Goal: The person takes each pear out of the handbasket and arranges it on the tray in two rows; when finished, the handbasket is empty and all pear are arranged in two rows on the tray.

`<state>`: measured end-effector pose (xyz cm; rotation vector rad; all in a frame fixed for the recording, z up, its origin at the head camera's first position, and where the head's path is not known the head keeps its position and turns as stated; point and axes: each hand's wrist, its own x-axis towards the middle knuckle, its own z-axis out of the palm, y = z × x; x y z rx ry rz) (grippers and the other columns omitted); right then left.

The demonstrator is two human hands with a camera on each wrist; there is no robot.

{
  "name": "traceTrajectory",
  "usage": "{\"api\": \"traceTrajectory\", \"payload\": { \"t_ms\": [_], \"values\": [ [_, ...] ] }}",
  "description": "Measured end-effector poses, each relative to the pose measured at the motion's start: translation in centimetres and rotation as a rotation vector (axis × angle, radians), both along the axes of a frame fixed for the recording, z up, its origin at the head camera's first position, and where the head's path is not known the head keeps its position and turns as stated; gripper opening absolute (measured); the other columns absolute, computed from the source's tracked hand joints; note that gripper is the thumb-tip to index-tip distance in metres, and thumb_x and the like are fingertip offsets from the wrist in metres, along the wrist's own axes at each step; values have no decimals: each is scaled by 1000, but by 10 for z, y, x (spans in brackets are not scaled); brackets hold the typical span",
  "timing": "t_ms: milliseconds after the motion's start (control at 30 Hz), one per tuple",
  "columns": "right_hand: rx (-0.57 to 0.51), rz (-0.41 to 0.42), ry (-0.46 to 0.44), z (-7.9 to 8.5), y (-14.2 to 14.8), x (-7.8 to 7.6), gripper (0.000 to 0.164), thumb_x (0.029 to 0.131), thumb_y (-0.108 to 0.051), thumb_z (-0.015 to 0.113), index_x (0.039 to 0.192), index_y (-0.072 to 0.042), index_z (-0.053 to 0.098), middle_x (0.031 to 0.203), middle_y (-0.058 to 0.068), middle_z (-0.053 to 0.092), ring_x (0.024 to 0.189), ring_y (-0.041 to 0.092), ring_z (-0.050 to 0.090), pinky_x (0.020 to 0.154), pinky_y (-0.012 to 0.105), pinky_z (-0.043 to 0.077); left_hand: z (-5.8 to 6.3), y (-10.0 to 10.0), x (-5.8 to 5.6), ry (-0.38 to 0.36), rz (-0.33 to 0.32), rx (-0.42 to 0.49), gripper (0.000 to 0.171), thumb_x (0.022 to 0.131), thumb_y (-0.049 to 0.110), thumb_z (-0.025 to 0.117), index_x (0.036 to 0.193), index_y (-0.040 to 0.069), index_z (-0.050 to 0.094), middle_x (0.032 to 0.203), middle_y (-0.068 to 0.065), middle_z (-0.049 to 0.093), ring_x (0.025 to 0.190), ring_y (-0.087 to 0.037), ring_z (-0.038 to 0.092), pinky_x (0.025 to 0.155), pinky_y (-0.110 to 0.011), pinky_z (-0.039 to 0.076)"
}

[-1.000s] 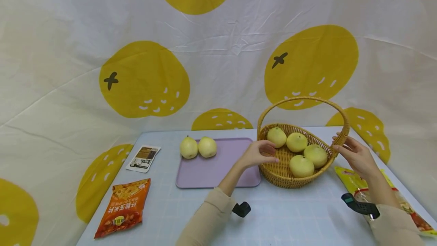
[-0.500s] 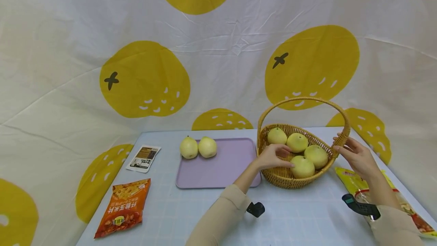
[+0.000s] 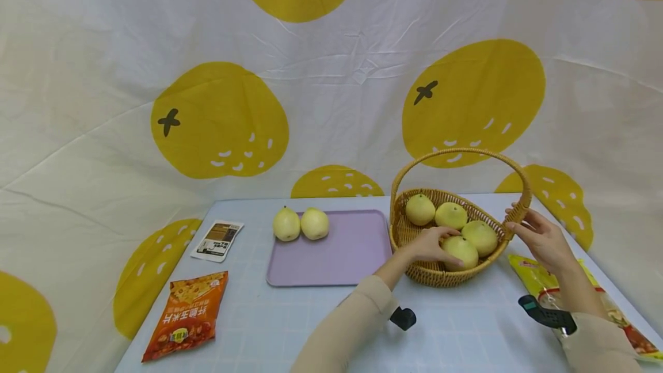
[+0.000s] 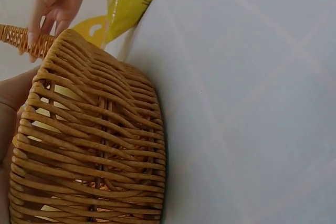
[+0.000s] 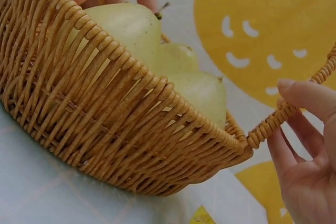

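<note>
A wicker basket [image 3: 422,278] with a tall arched handle holds several pale yellow-green pears. My left hand [image 3: 431,245] reaches over its left rim, with thumb and fingers around the front pear [image 3: 463,253]. In the right wrist view, fingertips of that hand show beyond the rim, close to a pear [image 5: 128,24] with a stem. My right hand [image 3: 546,240] grips the base of the handle [image 5: 275,124] on the right side, thumb on one side and fingers on the other. In the left wrist view the basket wall [image 4: 100,135] hides most of the left hand.
A purple tray [image 3: 336,258] left of the basket bears two pears [image 3: 300,224] at its back left corner. An orange snack bag [image 3: 187,315] and a white-and-brown packet [image 3: 217,240] lie farther left. A yellow bag [image 3: 544,281] lies under the right forearm. A patterned cloth [image 3: 342,102] hangs behind.
My left hand has moved right, from above the basket's left part to around the front pear. My right hand has stayed on the handle.
</note>
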<state>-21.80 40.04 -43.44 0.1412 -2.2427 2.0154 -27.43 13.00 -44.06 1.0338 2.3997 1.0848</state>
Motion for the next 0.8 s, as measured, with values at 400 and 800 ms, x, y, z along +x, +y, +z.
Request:
{"api": "traceTrajectory", "payload": {
  "t_ms": [400,800],
  "values": [
    [21,-4,-4,2,-3,-1,60,94,-15,58,147,-18,32,119,-16,49,101,-11,49,76,4,43,-1,4,1,71,49,-98,67,73,33,82,130,17,50,127,0,55,118,-11,49,93,-20,41],
    [-46,11,13,0,-1,1,56,93,-11,59,144,-17,37,118,-14,52,101,-9,53,77,4,43,-4,0,2,77,99,57,66,66,31,86,125,18,61,115,4,61,108,-7,52,85,-18,43]
  ]
}}
